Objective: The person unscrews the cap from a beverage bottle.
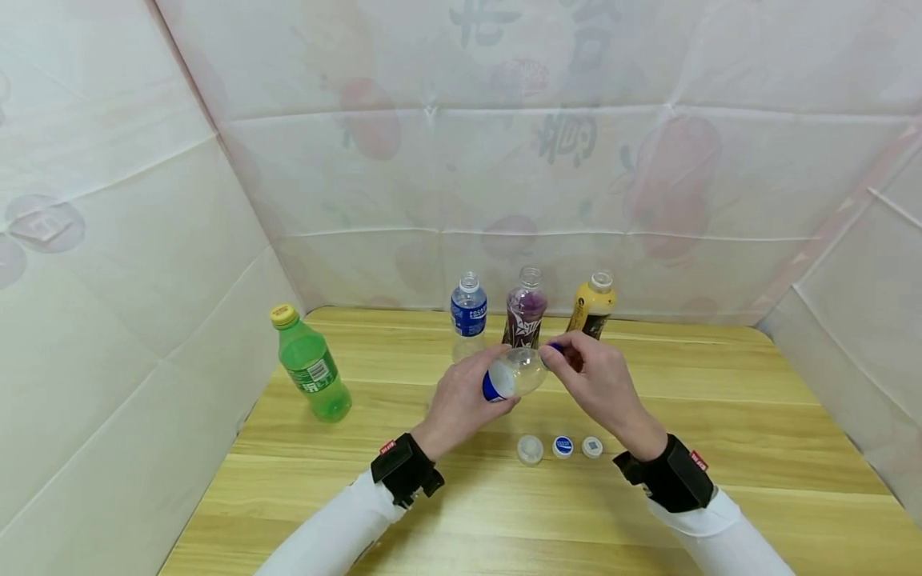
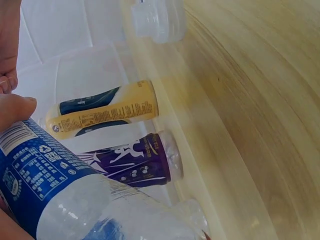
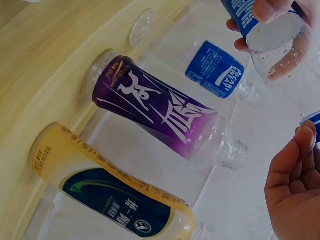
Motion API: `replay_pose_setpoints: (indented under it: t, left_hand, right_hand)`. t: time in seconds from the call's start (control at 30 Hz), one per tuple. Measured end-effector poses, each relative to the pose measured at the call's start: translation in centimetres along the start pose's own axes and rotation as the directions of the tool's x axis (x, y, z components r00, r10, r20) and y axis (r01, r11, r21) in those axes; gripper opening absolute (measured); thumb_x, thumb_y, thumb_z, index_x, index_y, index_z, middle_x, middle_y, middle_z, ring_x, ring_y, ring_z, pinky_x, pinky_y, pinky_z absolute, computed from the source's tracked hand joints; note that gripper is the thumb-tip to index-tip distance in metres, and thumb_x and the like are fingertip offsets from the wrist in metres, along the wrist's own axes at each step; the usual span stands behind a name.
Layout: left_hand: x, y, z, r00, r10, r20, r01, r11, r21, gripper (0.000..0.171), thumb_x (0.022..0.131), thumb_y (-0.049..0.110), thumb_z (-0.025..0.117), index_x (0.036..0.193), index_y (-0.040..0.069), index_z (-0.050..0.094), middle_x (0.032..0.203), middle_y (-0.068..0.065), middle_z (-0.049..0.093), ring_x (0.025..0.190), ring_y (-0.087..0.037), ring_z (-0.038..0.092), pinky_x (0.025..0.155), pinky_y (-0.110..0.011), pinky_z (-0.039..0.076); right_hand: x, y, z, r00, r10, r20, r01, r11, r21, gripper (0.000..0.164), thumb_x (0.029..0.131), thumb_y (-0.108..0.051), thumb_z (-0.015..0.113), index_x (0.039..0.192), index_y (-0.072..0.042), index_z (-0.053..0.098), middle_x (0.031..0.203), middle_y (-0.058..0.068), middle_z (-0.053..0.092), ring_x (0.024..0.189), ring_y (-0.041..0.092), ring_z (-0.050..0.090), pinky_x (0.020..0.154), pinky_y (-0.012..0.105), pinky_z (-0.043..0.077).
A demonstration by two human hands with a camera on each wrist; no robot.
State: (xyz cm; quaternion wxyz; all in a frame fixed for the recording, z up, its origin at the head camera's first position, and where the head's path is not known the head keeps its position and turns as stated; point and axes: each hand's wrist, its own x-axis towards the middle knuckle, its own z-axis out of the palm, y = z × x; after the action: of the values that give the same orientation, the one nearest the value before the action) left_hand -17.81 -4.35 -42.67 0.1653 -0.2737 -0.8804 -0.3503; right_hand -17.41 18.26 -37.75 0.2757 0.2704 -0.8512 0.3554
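Note:
My left hand (image 1: 461,398) grips a clear plastic bottle (image 1: 528,373) around its blue label (image 2: 42,167). The bottle is tilted, its neck toward my right hand (image 1: 599,386). Between thumb and fingers, that right hand pinches a blue cap (image 1: 554,350) at the neck end. Droplets cling inside the clear wall in the right wrist view. Just behind the hands stand three uncapped bottles: one with a blue label (image 1: 469,312), one with a purple label (image 1: 527,310) and a yellow one (image 1: 595,301).
Three loose caps lie in a row before the hands: a whitish one (image 1: 530,450), a blue-topped one (image 1: 563,446) and a white one (image 1: 592,447). A green bottle (image 1: 311,366) with a yellow cap (image 1: 284,314) stands at the left. White sheeting (image 1: 403,184) walls the wooden table (image 1: 749,432).

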Motion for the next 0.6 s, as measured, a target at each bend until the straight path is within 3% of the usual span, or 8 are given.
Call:
replay_pose_setpoints:
  t: [0.2,0.37,0.6]
  left_hand:
    - [0.11,0.29,-0.11,1.000,-0.019,-0.002,0.019,0.998,-0.056,0.073,0.079,0.022,0.093,0.142,0.011,0.057,0.135,-0.014,0.066,0.118,-0.031,0.066,0.092,-0.048,0.058]
    - [0.08,0.44,-0.21,0.999,-0.043,0.016,0.044,0.996,-0.080,0.073,0.079,0.023,0.092,0.142,0.013,0.057,0.134,-0.014,0.066,0.117,-0.030,0.066,0.091,-0.048,0.058]
    - [0.17,0.56,-0.40,0.993,-0.089,0.078,0.099,0.986,-0.137,0.072,0.081,0.024,0.091,0.144,0.015,0.056,0.136,-0.013,0.065,0.117,-0.030,0.066,0.091,-0.048,0.057]
  right_hand:
    - [0.08,0.05,-0.28,0.998,-0.059,0.005,0.059,0.998,0.001,0.007,0.098,-0.011,0.072,0.100,-0.003,0.071,0.078,-0.002,0.064,0.065,0.006,0.055,0.056,0.023,0.047]
    - [0.08,0.14,-0.33,0.995,-0.096,-0.003,0.096,0.995,-0.006,0.018,0.103,-0.020,0.067,0.101,-0.003,0.071,0.080,-0.001,0.066,0.067,0.007,0.056,0.057,0.024,0.048]
    - [0.02,0.16,-0.44,0.993,-0.116,0.006,0.116,0.993,-0.019,0.027,0.106,-0.027,0.062,0.102,-0.002,0.070,0.081,0.000,0.066,0.068,0.008,0.057,0.058,0.025,0.049]
